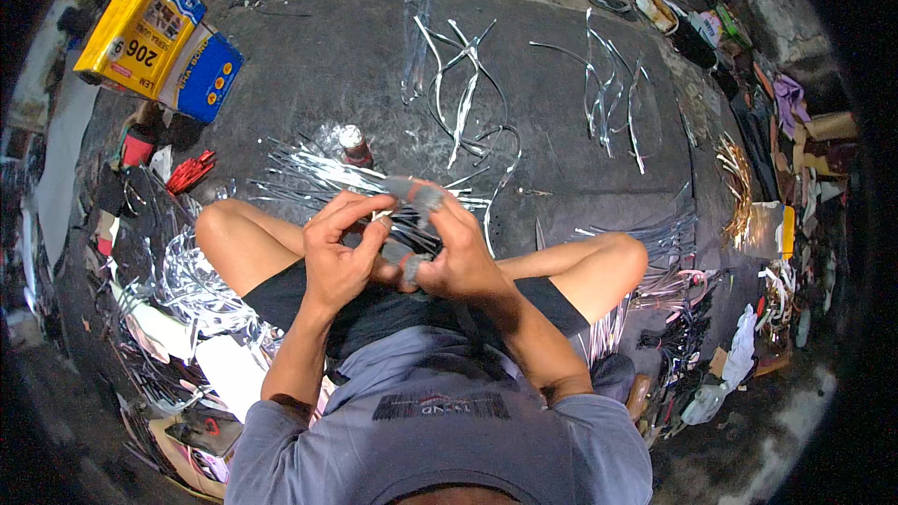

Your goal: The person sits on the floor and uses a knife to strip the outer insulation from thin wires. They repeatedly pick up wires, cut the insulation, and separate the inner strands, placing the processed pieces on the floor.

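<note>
Both hands meet above my lap, close together. My left hand (339,248) pinches a small pale strip end (382,214) between thumb and forefinger. My right hand (460,245) curls in from the other side, its thumb and forefinger wrapped in grey coverings with reddish bands. Those wrapped fingertips are smeared by motion, and what lies between them is hidden. Just beyond my hands spreads a pile of thin silver and dark strips (313,168). A small dark red container with a white top (353,142) stands behind that pile.
Loops of silver strip (458,98) and more strands (608,84) lie on the dark mat (327,47). A yellow and blue carton (150,37) stands far left, near red strips (191,171). Gold strips (734,178), bundled dark strands (669,337) and clutter line the right.
</note>
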Demonstrator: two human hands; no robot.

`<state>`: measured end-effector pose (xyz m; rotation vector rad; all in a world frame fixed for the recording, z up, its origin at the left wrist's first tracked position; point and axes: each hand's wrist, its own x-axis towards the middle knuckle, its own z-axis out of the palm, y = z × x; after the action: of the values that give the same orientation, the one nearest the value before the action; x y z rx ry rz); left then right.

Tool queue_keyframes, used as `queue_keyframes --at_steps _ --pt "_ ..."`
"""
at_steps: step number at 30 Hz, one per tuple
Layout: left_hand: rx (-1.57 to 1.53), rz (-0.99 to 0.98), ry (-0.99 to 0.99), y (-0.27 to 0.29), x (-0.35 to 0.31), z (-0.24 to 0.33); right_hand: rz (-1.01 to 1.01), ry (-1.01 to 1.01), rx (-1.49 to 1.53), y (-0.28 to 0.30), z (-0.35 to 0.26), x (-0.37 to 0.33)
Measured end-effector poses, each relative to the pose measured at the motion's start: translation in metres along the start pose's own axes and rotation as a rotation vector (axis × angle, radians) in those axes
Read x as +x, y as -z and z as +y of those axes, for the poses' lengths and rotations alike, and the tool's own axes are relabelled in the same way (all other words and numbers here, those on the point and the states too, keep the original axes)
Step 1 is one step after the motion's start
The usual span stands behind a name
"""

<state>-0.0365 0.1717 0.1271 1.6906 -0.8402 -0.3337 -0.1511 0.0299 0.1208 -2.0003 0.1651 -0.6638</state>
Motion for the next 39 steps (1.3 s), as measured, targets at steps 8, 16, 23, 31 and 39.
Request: queue_keyframes --at_steps 8,16,23,31,39 --pt "-0.28 0.304 0.167 0.024 -0.008 0.007 -0.097 0.101 0.029 -0.022 -0.017 0.035" --pt "-0.506 0.413 0.26 0.038 -0.012 0.001 -0.092 0.175 -0.021 -0.04 -0.024 0.04" --pt "-0.968 0.346 0.383 0.031 -0.011 -0.006 0.019 0.184 0.004 -0.035 -0.031 0.046" --pt "-0.908 0.296 0.356 0.042 0.01 -0.022 0.006 0.187 -0.05 -0.029 -0.026 0.042" --pt "-0.713 0.419 0.523 0.125 0.073 -0.104 -0.086 0.036 -0.191 -0.01 -0.002 -0.004"
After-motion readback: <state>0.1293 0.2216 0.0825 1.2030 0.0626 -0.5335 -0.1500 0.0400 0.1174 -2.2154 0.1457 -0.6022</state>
